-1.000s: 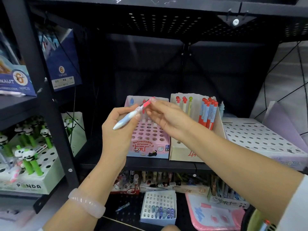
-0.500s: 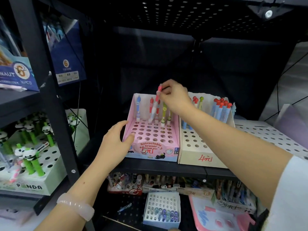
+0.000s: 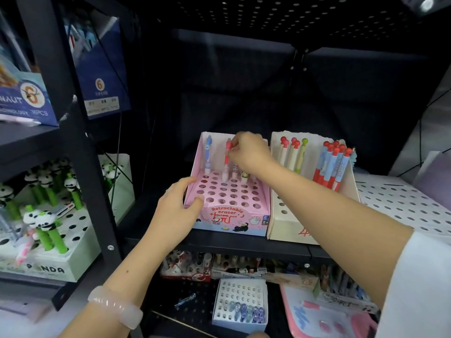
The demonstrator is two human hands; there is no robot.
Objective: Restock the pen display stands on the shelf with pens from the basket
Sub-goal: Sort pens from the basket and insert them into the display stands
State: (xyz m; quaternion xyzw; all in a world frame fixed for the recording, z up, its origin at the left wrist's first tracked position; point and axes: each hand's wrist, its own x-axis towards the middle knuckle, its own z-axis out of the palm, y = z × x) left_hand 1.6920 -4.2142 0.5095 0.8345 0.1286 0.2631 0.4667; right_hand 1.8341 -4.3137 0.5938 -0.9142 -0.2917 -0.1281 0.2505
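A pink pen display stand [image 3: 229, 211] with rows of round holes sits on the black shelf [image 3: 219, 242]. My right hand [image 3: 249, 152] pinches the top of a red-and-white pen [image 3: 227, 162] that stands upright in a back-row hole. A blue pen [image 3: 208, 154] stands to its left, and more pens behind my hand are partly hidden. My left hand [image 3: 178, 211] holds the stand's front left corner, thumb on its holed top. No basket is in view.
A cream stand [image 3: 290, 223] to the right holds red-topped pens [image 3: 332, 164]. A white perforated stand [image 3: 402, 206] lies further right. A panda pen stand [image 3: 48, 240] is on the left unit, behind a black upright post [image 3: 80, 142]. Lower shelves hold more pen boxes.
My right hand took the red-and-white pen from my left hand and lowered it upright into a back-row hole. My left hand dropped to the stand's front left corner.
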